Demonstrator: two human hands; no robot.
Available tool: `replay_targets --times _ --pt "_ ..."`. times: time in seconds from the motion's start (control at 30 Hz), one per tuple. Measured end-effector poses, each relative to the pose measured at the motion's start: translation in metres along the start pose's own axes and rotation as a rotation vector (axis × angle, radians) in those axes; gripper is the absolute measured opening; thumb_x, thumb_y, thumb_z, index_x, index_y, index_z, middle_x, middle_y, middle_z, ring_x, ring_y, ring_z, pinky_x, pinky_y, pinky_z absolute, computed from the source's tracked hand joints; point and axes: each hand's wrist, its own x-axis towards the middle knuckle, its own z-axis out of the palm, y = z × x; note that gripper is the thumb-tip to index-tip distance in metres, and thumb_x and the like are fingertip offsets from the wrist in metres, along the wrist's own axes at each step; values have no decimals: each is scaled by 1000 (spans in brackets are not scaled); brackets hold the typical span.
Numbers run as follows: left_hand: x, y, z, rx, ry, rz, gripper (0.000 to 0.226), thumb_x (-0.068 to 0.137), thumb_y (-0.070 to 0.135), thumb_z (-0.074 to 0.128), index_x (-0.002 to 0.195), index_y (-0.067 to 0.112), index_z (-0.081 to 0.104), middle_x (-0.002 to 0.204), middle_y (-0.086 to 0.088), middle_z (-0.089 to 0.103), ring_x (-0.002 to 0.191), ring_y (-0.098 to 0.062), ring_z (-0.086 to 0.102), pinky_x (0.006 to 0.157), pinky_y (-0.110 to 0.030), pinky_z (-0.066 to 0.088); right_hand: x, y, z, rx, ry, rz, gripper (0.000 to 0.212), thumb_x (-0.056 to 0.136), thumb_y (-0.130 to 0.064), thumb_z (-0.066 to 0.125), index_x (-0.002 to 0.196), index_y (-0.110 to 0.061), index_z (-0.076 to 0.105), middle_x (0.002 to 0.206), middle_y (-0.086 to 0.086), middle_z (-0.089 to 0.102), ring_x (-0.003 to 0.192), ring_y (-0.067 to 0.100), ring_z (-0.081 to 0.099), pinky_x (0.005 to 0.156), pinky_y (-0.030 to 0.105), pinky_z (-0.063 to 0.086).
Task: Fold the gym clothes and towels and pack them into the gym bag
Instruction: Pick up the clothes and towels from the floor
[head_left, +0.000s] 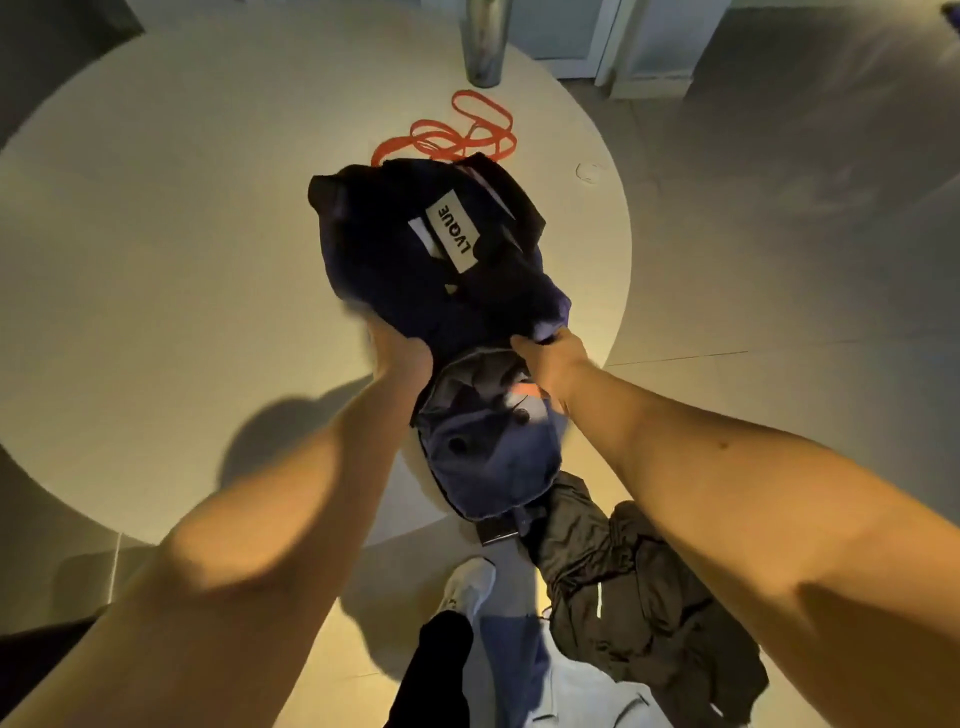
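Observation:
A dark navy garment (415, 249) with a white "LYQUE" label lies bunched on the round white table (182, 260). My left hand (400, 353) grips its near left edge and my right hand (550, 358) pinches its near right corner. Between my wrists sits the blue gym bag (488, 457), its mouth open at the table's near edge, with grey lining and something orange inside. A black crumpled garment (623, 597) hangs below the bag on the right. Pale blue cloth (571, 686) lies beneath it.
An orange resistance band (457, 130) lies coiled behind the navy garment. A metal bottle (485, 41) stands at the table's far edge. A white shoe (467, 582) and a dark trouser leg (431, 670) show below on the tiled floor.

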Motion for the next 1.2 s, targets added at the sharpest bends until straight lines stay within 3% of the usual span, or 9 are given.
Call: replay_targets --times 0.1,0.27,0.43,0.57,0.67,0.8,0.97,1.1,1.2 --pt "38 36 1 30 53 134 45 95 26 40 140 26 40 125 0 59 111 -29 58 97 -47 50 16 -19 7 206 -82 35 42 93 -20 69 132 -14 54 122 16 62 103 40 66 72 51 63" --pt "72 38 0 113 -37 183 28 87 38 48 112 28 54 110 -1 65 103 -27 62 96 -47 53 21 -33 7 185 -140 130 31 94 -20 68 120 -14 51 124 14 61 101 32 67 73 43 64" --pt "51 26 -1 177 250 -23 58 80 18 61 136 15 46 133 -5 53 118 -28 55 104 -40 46 5 -23 -22 129 -182 206 30 92 -11 71 115 -7 53 117 15 63 104 29 66 71 38 64" --pt "-8 31 19 391 392 245 56 82 19 64 136 19 49 144 -2 47 133 -26 44 110 -39 37 -22 2 -67 175 -171 208 17 97 -5 62 113 -1 57 110 15 61 97 29 66 72 37 60" --pt "-77 10 56 379 218 531 50 80 18 58 130 20 55 141 -4 49 133 -30 42 107 -43 32 -52 45 -108 191 -109 237 29 101 -6 57 127 6 54 116 23 61 105 35 66 79 39 58" --pt "-183 -41 108 410 -41 693 42 84 13 61 125 17 57 136 -6 50 133 -28 39 102 -33 19 -96 136 -164 200 18 256 14 99 -6 57 106 7 59 112 26 67 98 37 71 81 45 62" --pt "-286 -150 157 611 -283 701 39 86 13 61 124 18 57 133 -4 51 128 -27 43 104 -42 30 -157 290 -216 329 43 422 13 102 -9 54 94 0 59 89 15 64 77 26 66 49 31 60" --pt "-337 -249 191 807 -468 607 35 88 15 60 123 21 58 134 -1 52 128 -24 44 102 -39 31 -193 425 -234 385 22 523 24 104 -9 47 80 -11 50 71 7 58 59 17 58 40 24 52" --pt "-350 -316 214 900 -587 574 31 88 15 63 119 21 62 130 -3 55 127 -25 48 107 -40 35 -198 528 -232 333 132 561 15 97 -7 56 84 -14 54 96 12 62 86 29 69 69 34 63"
